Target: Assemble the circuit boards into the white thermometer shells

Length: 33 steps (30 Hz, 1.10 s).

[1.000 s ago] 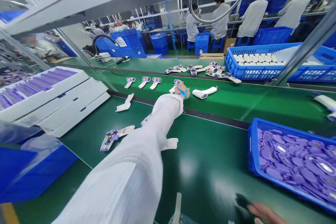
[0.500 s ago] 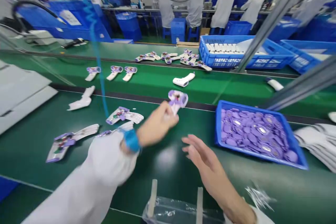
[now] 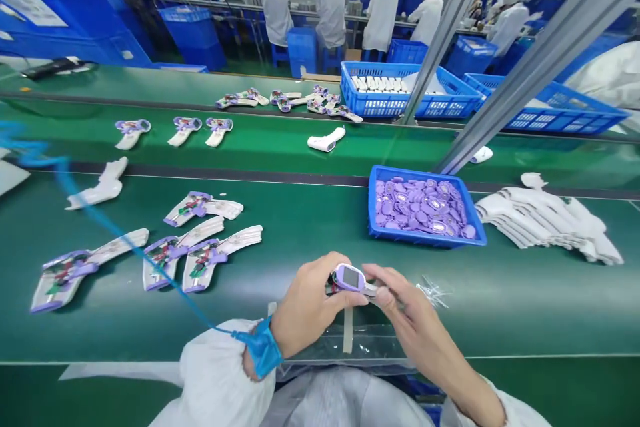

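My left hand (image 3: 313,303) is closed around the head of an opened handheld thermometer (image 3: 349,277), whose purple-rimmed grey screen faces up. My right hand (image 3: 410,310) has its thumb and fingers on the handle end of that same thermometer; part of the handle is hidden by the fingers. A blue wrist strap (image 3: 264,349) with a coiled cord circles my left wrist. To the left lie several open thermometer halves (image 3: 205,260) with purple frames and wiring showing. A blue tray (image 3: 477,240) of purple oval covers stands beyond my right hand.
White shell halves (image 3: 545,217) lie stacked at the right. Small clear pieces (image 3: 434,292) are beside my right hand. Several thermometer units and a closed white thermometer (image 3: 326,141) lie on the green belt (image 3: 270,153). Metal posts (image 3: 525,60) rise at right; blue crates (image 3: 367,103) and co-workers are beyond.
My left hand has come back from near the belt with a thermometer unit, now in front of me. My right hand has met it there. One more opened unit shows plainly at left.
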Available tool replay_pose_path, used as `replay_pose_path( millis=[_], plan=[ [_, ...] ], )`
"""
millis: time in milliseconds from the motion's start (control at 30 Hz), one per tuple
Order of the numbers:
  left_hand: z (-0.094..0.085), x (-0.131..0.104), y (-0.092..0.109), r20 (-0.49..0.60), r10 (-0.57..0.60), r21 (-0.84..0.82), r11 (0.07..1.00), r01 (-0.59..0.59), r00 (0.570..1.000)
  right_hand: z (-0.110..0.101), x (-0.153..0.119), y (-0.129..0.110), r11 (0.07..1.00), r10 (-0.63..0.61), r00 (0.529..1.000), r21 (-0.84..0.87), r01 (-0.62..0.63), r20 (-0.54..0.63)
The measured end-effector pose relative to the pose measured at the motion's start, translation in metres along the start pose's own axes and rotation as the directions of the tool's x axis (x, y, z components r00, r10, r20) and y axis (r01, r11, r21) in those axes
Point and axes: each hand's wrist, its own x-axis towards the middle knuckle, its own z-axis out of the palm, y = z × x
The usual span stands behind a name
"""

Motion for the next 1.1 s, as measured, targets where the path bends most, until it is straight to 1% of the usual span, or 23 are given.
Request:
replay_pose_path(
  millis=[67, 100, 167, 267, 333, 367, 400, 467, 533, 600, 667, 733, 767, 833, 900, 1033, 1100],
  plan=[
    [0.011, 0.001, 0.004, -0.024, 0.040, 0.041, 0.998, -0.039, 0.999, 0.001, -0.003, 0.002, 0.998, -0.029, 0.988, -0.053, 0.021, -0.150],
    [0.017, 0.001, 0.006, -0.032, 0.053, 0.070, 0.996, -0.051, 0.998, 0.003, -0.003, 0.001, 0.994, -0.058, 0.979, -0.097, 0.039, -0.197],
    [0.025, 0.001, 0.009, -0.043, 0.049, 0.103, 0.994, -0.044, 0.998, 0.007, -0.002, -0.001, 0.974, -0.132, 0.958, -0.212, 0.078, -0.254],
    [0.029, 0.002, 0.011, -0.037, 0.007, 0.088, 0.996, -0.004, 0.999, 0.013, -0.003, -0.005, 0.918, -0.280, 0.898, -0.369, 0.147, -0.339],
    [0.028, 0.001, 0.010, -0.018, -0.011, 0.073, 0.997, 0.012, 1.000, 0.015, -0.005, -0.005, 0.888, -0.353, 0.856, -0.425, 0.178, -0.379],
    [0.027, 0.000, 0.009, -0.011, -0.022, 0.074, 0.997, 0.023, 1.000, 0.016, -0.006, -0.005, 0.885, -0.363, 0.849, -0.427, 0.185, -0.385],
    [0.026, 0.000, 0.008, -0.004, -0.033, 0.077, 0.996, 0.034, 0.999, 0.016, -0.006, -0.004, 0.891, -0.355, 0.852, -0.415, 0.184, -0.384],
    [0.025, -0.001, 0.007, 0.006, -0.050, 0.095, 0.994, 0.049, 0.999, 0.015, -0.005, -0.003, 0.907, -0.319, 0.874, -0.387, 0.168, -0.367],
    [0.023, -0.001, 0.006, 0.002, -0.041, 0.116, 0.992, 0.040, 0.999, 0.014, -0.002, -0.003, 0.904, -0.307, 0.900, -0.391, 0.174, -0.308],
    [0.023, 0.001, 0.006, -0.009, -0.024, 0.108, 0.994, 0.025, 1.000, 0.014, 0.002, -0.004, 0.877, -0.340, 0.909, -0.430, 0.214, -0.242],
    [0.024, 0.001, 0.006, -0.003, -0.023, 0.073, 0.997, 0.023, 1.000, 0.016, 0.004, -0.005, 0.854, -0.380, 0.900, -0.455, 0.253, -0.214],
    [0.024, 0.001, 0.006, 0.014, -0.032, 0.053, 0.998, 0.031, 0.999, 0.018, 0.004, -0.007, 0.857, -0.396, 0.884, -0.445, 0.258, -0.248],
    [0.023, 0.000, 0.005, 0.019, -0.034, 0.056, 0.998, 0.033, 0.999, 0.018, 0.003, -0.007, 0.872, -0.382, 0.883, -0.423, 0.247, -0.271],
    [0.020, -0.001, 0.006, 0.023, -0.039, 0.069, 0.997, 0.037, 0.999, 0.018, 0.002, -0.008, 0.907, -0.336, 0.891, -0.359, 0.219, -0.304],
    [0.015, -0.002, 0.007, 0.031, -0.049, 0.080, 0.996, 0.046, 0.998, 0.016, 0.001, -0.007, 0.918, -0.316, 0.903, -0.335, 0.212, -0.293],
    [0.008, -0.001, 0.009, 0.061, -0.019, 0.039, 0.999, 0.017, 0.998, 0.010, 0.005, -0.009, 0.861, -0.371, 0.919, -0.420, 0.288, -0.132],
    [0.008, -0.002, 0.009, 0.073, -0.014, -0.013, 1.000, 0.015, 0.997, 0.007, 0.006, -0.012, 0.839, -0.390, 0.916, -0.447, 0.311, -0.094]
  ],
)
